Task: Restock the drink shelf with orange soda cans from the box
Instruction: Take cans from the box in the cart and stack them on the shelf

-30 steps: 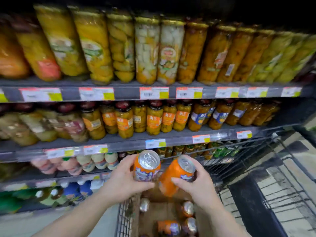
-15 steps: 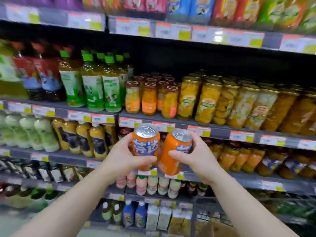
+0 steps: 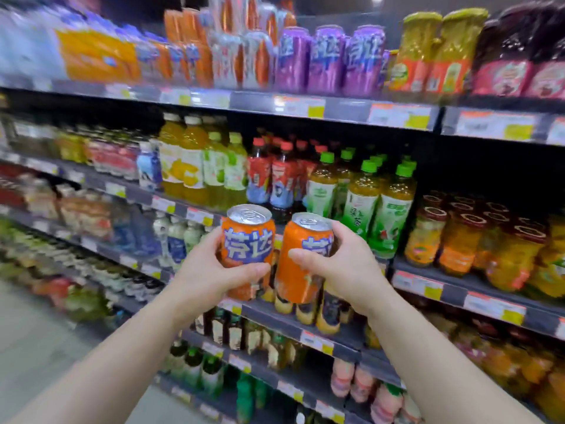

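Note:
I hold two orange soda cans side by side at chest height in front of the shelves. My left hand (image 3: 211, 273) grips the left orange can (image 3: 248, 237), upright, its blue-and-white label facing me. My right hand (image 3: 342, 267) grips the right orange can (image 3: 301, 258), tilted slightly to the left. On the top shelf (image 3: 336, 106) stand orange cans (image 3: 186, 62) of the same kind and purple cans (image 3: 330, 61) to their right. The box is out of view.
Below the top shelf stand yellow and green juice bottles (image 3: 195, 166), red-capped bottles (image 3: 275, 175) and green-capped tea bottles (image 3: 367, 194). Jars of fruit (image 3: 464, 237) fill the right side. Lower shelves hold small bottles. The aisle floor (image 3: 33, 338) shows at lower left.
My view has swung up and left from the cart and jar shelves to the drink shelves. Both hands rose with the cans, which stayed in my grip.

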The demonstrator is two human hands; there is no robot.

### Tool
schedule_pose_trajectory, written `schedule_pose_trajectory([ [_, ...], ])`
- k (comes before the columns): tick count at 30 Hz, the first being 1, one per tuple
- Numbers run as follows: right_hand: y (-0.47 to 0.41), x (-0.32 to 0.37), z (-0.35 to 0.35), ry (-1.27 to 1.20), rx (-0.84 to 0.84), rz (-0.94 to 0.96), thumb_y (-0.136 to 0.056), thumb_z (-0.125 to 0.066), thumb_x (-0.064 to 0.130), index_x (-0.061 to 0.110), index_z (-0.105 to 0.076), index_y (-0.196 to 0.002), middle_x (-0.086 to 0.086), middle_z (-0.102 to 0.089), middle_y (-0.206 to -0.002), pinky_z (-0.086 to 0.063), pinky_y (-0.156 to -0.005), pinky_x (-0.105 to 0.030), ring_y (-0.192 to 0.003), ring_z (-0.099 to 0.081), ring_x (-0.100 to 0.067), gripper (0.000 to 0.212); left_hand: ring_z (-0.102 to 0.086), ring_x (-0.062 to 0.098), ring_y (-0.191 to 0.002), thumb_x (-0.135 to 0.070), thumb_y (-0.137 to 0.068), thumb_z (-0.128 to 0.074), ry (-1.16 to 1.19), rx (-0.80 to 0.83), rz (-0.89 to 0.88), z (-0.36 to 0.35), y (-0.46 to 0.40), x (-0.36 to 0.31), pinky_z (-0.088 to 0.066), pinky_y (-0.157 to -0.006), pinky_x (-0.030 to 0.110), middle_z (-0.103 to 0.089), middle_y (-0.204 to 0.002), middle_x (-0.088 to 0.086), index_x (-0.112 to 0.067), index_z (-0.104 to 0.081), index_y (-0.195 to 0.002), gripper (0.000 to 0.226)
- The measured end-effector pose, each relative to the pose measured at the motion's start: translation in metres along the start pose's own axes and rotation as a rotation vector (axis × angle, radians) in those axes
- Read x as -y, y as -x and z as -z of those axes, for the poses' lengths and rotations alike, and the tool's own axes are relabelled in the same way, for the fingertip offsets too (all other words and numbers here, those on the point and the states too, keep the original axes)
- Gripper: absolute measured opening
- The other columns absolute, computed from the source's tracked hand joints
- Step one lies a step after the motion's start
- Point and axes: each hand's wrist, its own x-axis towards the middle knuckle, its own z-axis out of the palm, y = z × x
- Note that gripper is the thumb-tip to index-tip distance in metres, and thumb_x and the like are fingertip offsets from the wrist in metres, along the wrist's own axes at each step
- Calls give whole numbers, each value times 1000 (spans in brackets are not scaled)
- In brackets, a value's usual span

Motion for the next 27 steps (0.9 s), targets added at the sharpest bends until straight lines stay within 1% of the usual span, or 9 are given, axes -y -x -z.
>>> schedule_pose_trajectory([
  [5,-53,34,-57,-43,61,109,-70,-86,32,33,-62,-101,15,-75,-88,-52,-61,-11,-78,-70,4,40,-71,1,-79,-16,-74,-81,-6,-120,-39,66,-21,-4,-52,-55,12,-74,-92,-20,-36,-59,-104,42],
  [8,-91,48,-87,-74,84,170,-71,-85,30,32,-64,-101,16,-75,-84,-53,-62,-14,-76,-70,3,37,-71,1,-78,-17,-75,-81,11,-181,-66,102,-46,-8,-52,-54,12,-74,-94,-18,-36,-60,-103,40],
  [11,-135,64,-111,-74,113,262,-72,-84,26,32,-65,-94,23,-74,-80,-52,-60,-12,-71,-69,5,30,-72,5,-82,-23,-65,-87,23,-216,-112,133,-79,-14,-54,-58,15,-76,-94,-13,-34,-62,-103,46],
  [14,-182,88,-128,-66,118,326,-63,-83,43,33,-67,-94,20,-75,-86,-57,-70,-20,-79,-71,1,36,-72,2,-75,-22,-68,-79,30,-252,-160,163,-119,-28,-54,-58,16,-76,-85,-16,-31,-62,-101,38],
  [18,-243,118,-148,-78,143,391,-56,-77,53,30,-68,-97,16,-76,-88,-58,-70,-21,-81,-72,0,48,-71,0,-72,-28,-65,-80,27,-271,-207,203,-169,-42,-53,-56,16,-75,-81,-19,-31,-62,-101,40],
  [20,-270,132,-160,-71,143,408,-53,-75,58,27,-67,-103,12,-77,-92,-60,-73,-27,-84,-72,-2,59,-72,2,-75,-33,-60,-87,17,-288,-214,223,-191,-47,-55,-65,24,-75,-84,-18,-33,-63,-100,47],
  [22,-294,143,-171,-48,129,427,-52,-75,61,27,-67,-102,10,-76,-92,-61,-73,-30,-84,-73,-4,61,-73,7,-83,-38,-59,-84,17,-307,-225,243,-212,-50,-55,-76,32,-76,-92,-13,-35,-65,-101,46],
  [24,-318,156,-181,-30,118,434,-53,-74,61,27,-67,-100,10,-77,-91,-60,-69,-30,-83,-73,-5,59,-73,11,-89,-43,-59,-80,14,-306,-244,263,-234,-53,-55,-80,34,-76,-97,-9,-36,-66,-102,46],
  [27,-354,179,-197,-13,88,424,-54,-74,62,24,-67,-103,6,-77,-91,-58,-62,-30,-81,-74,-9,63,-72,19,-95,-48,-54,-82,23,-279,-264,297,-268,-55,-56,-84,38,-76,-101,-2,-30,-66,-109,60],
])
